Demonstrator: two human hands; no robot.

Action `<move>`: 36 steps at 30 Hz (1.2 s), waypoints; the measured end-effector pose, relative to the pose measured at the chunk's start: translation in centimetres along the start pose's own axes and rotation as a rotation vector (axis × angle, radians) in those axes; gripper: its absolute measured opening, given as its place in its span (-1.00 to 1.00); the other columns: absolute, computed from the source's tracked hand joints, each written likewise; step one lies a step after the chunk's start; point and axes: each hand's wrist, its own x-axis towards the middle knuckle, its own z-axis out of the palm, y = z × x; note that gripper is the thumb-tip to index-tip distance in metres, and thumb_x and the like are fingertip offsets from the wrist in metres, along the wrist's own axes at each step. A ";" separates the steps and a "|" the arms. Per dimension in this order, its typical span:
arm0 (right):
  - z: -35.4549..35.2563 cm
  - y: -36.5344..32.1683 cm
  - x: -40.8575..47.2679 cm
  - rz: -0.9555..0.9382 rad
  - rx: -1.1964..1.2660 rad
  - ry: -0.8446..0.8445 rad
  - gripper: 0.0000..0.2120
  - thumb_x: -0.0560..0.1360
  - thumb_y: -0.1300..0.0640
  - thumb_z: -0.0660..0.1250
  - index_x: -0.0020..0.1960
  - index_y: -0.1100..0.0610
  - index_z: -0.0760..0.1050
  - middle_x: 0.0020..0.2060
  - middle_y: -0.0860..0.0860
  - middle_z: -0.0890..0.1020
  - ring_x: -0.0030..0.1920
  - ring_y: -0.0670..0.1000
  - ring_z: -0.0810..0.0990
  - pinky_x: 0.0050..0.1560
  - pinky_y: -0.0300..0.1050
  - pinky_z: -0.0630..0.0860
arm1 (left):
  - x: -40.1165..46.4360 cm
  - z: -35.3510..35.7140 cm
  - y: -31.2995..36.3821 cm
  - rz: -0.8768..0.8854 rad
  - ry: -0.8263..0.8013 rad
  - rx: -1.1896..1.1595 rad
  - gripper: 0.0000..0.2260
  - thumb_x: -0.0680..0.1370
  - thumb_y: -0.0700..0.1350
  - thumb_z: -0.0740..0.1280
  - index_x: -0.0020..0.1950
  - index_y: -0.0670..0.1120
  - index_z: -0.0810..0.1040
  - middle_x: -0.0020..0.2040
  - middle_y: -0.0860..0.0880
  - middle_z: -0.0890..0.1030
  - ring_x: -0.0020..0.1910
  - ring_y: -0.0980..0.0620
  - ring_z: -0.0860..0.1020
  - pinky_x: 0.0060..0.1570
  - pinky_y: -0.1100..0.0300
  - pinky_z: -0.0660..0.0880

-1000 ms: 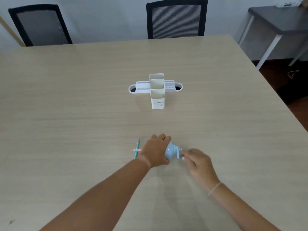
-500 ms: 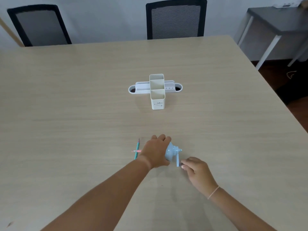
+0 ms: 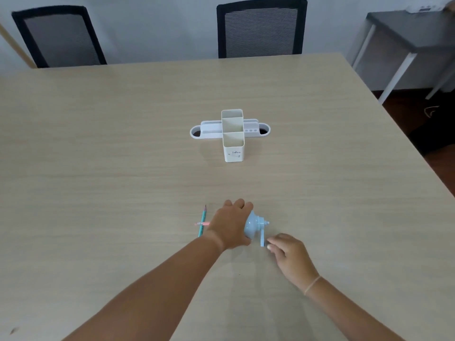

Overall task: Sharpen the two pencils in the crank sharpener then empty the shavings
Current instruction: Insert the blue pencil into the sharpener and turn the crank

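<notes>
The light-blue crank sharpener point(image 3: 253, 226) lies on the wooden table point(image 3: 123, 148) near its front middle. My left hand point(image 3: 230, 223) covers and grips its body, hiding most of it. Its crank arm point(image 3: 262, 236) points toward me. My right hand point(image 3: 286, 253) pinches the crank's lower end with curled fingers. A pink pencil point(image 3: 200, 223) sticks out sideways from under my left hand; its far end is hidden. A teal pencil point(image 3: 202, 219) lies on the table beneath it, tip pointing away from me.
A white desk organiser point(image 3: 232, 134) with tall square cups and low side trays stands at the table's middle. Two black mesh chairs point(image 3: 261, 28) stand behind the far edge. A dark side table point(image 3: 416, 28) is at the back right.
The crank arm has swung from pointing right to pointing toward me, and my right hand has followed it nearer to me. My left hand has stayed on the sharpener.
</notes>
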 end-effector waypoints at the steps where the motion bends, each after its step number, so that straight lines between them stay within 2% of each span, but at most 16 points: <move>1: -0.7 -0.9 -0.5 -0.019 0.040 0.046 -0.84 0.37 0.24 0.24 -0.19 0.21 0.60 -0.38 0.00 0.53 -0.28 -0.11 0.46 -0.23 -0.45 0.34 | 0.0 -0.1 0.0 0.003 -0.006 -0.003 -0.46 0.34 -0.01 0.44 0.24 -0.10 0.34 0.14 -0.08 0.45 0.06 -0.15 0.41 0.09 -0.03 0.49; 5: -2.8 -2.9 3.5 -0.089 0.051 0.186 -0.82 0.41 0.22 0.23 -0.17 0.22 0.60 -0.33 0.07 0.61 -0.27 -0.14 0.48 -0.15 -0.58 0.31 | 0.2 0.1 0.0 -0.001 0.001 -0.012 -0.47 0.33 0.01 0.45 0.21 -0.10 0.35 0.11 -0.08 0.46 0.00 -0.11 0.39 0.10 -0.03 0.49; 6: -2.8 -2.8 5.1 -0.080 0.039 0.189 -0.85 0.42 0.28 0.25 -0.16 0.23 0.60 -0.31 0.12 0.63 -0.25 -0.06 0.51 -0.15 -0.53 0.34 | 0.3 0.1 0.0 -0.003 0.009 -0.005 -0.47 0.33 0.01 0.45 0.20 -0.10 0.35 0.11 -0.08 0.46 -0.03 -0.10 0.37 0.10 -0.03 0.48; 9: -1.7 -1.2 8.1 0.037 -0.015 0.085 -0.83 0.45 0.39 0.22 -0.13 0.29 0.59 -0.23 0.24 0.64 -0.19 0.13 0.56 -0.10 -0.15 0.44 | 0.5 0.4 -0.1 0.001 0.013 0.004 -0.48 0.32 0.03 0.45 0.17 -0.09 0.35 0.10 -0.08 0.46 -0.02 -0.11 0.39 0.10 -0.04 0.48; 11: -0.4 0.0 7.7 0.080 -0.084 -0.020 -0.83 0.43 0.41 0.21 -0.23 0.31 0.56 -0.25 0.28 0.63 -0.21 0.14 0.54 -0.18 -0.12 0.37 | 0.4 0.4 -0.1 0.004 0.022 0.002 -0.48 0.31 0.03 0.45 0.16 -0.09 0.35 0.09 -0.08 0.46 0.00 -0.13 0.42 0.10 -0.03 0.48; 13: 0.4 0.8 5.2 0.091 -0.084 -0.063 -0.84 0.40 0.39 0.22 -0.32 0.32 0.52 -0.32 0.28 0.61 -0.24 0.14 0.54 -0.20 -0.14 0.33 | 0.3 0.4 -0.1 -0.001 0.020 0.000 -0.47 0.32 0.02 0.45 0.19 -0.10 0.35 0.10 -0.07 0.45 0.02 -0.13 0.42 0.09 -0.03 0.49; 15: 0.4 0.5 1.7 0.095 -0.006 -0.051 -0.83 0.39 0.24 0.21 -0.34 0.22 0.50 -0.40 0.18 0.56 -0.29 -0.08 0.51 -0.20 -0.20 0.35 | 0.1 0.2 0.0 -0.007 0.017 -0.010 -0.48 0.33 -0.01 0.44 0.21 -0.10 0.34 0.11 -0.07 0.45 0.03 -0.13 0.41 0.08 -0.03 0.49; 16: -0.1 -0.3 0.2 0.085 0.048 -0.019 -0.82 0.38 0.16 0.20 -0.32 0.17 0.53 -0.41 0.11 0.54 -0.30 -0.20 0.49 -0.21 -0.32 0.36 | 0.0 0.1 0.1 -0.006 0.012 -0.011 -0.48 0.33 -0.02 0.44 0.21 -0.10 0.34 0.11 -0.08 0.45 0.04 -0.13 0.41 0.08 -0.03 0.49; 18: -1.3 -1.9 -0.6 0.031 0.145 0.081 -0.80 0.38 0.13 0.22 -0.23 0.16 0.61 -0.38 0.02 0.57 -0.23 -0.23 0.52 -0.21 -0.51 0.35 | 0.0 0.0 0.1 0.003 0.004 -0.001 -0.47 0.33 -0.01 0.44 0.22 -0.09 0.34 0.12 -0.08 0.45 0.04 -0.14 0.41 0.08 -0.03 0.49; 21: -2.5 -3.1 3.0 -0.006 0.149 0.204 -0.86 0.41 0.36 0.29 -0.17 0.23 0.62 -0.32 0.01 0.58 -0.23 -0.21 0.53 -0.16 -0.58 0.34 | 0.0 0.1 0.1 0.005 0.002 -0.002 -0.49 0.33 0.00 0.44 0.19 -0.09 0.35 0.10 -0.07 0.46 0.02 -0.14 0.41 0.08 -0.04 0.49; 24: -2.1 -1.8 7.3 0.013 0.111 0.184 -0.83 0.42 0.44 0.27 -0.11 0.29 0.62 -0.26 0.18 0.63 -0.20 0.06 0.58 -0.17 -0.60 0.34 | 0.1 0.0 0.1 0.006 0.009 0.010 -0.50 0.33 0.01 0.44 0.17 -0.09 0.35 0.10 -0.08 0.46 0.01 -0.14 0.41 0.08 -0.04 0.49; 26: -1.0 -0.4 8.1 0.076 0.077 0.125 -0.82 0.45 0.42 0.25 -0.08 0.30 0.61 -0.19 0.26 0.65 -0.13 0.17 0.59 -0.20 -0.48 0.36 | 0.2 0.1 0.1 0.005 0.010 0.007 -0.50 0.32 0.02 0.45 0.16 -0.09 0.36 0.10 -0.08 0.46 0.02 -0.14 0.41 0.08 -0.04 0.49; 28: 0.0 0.9 7.5 0.090 0.008 0.053 -0.82 0.45 0.42 0.24 -0.08 0.31 0.61 -0.17 0.26 0.65 -0.10 0.16 0.59 -0.17 -0.32 0.33 | 0.1 0.2 0.1 0.007 0.012 0.003 -0.49 0.32 0.02 0.46 0.17 -0.09 0.35 0.10 -0.07 0.45 0.03 -0.13 0.40 0.09 -0.04 0.48; 31: 1.1 1.9 4.1 0.058 -0.058 -0.038 -0.86 0.42 0.37 0.25 -0.20 0.31 0.59 -0.27 0.23 0.63 -0.18 0.12 0.56 -0.15 -0.14 0.39 | 0.0 0.1 0.0 -0.001 0.002 -0.011 -0.46 0.32 0.01 0.46 0.21 -0.08 0.35 0.13 -0.07 0.44 0.05 -0.12 0.40 0.08 -0.02 0.49; 33: 1.3 1.5 1.3 0.031 -0.008 -0.001 -0.84 0.39 0.28 0.23 -0.23 0.27 0.59 -0.36 0.12 0.57 -0.27 -0.08 0.47 -0.19 -0.27 0.38 | -0.1 0.0 0.0 0.001 0.002 -0.006 -0.45 0.32 0.00 0.45 0.23 -0.08 0.34 0.13 -0.07 0.44 0.06 -0.13 0.40 0.08 -0.02 0.50; 36: 0.2 -0.1 -0.6 -0.017 0.069 0.136 -0.82 0.38 0.22 0.23 -0.21 0.24 0.60 -0.36 0.09 0.60 -0.23 -0.07 0.48 -0.17 -0.57 0.32 | 0.0 0.0 0.1 0.001 0.000 -0.001 -0.46 0.33 0.00 0.45 0.23 -0.08 0.34 0.13 -0.07 0.45 0.05 -0.13 0.40 0.08 -0.02 0.50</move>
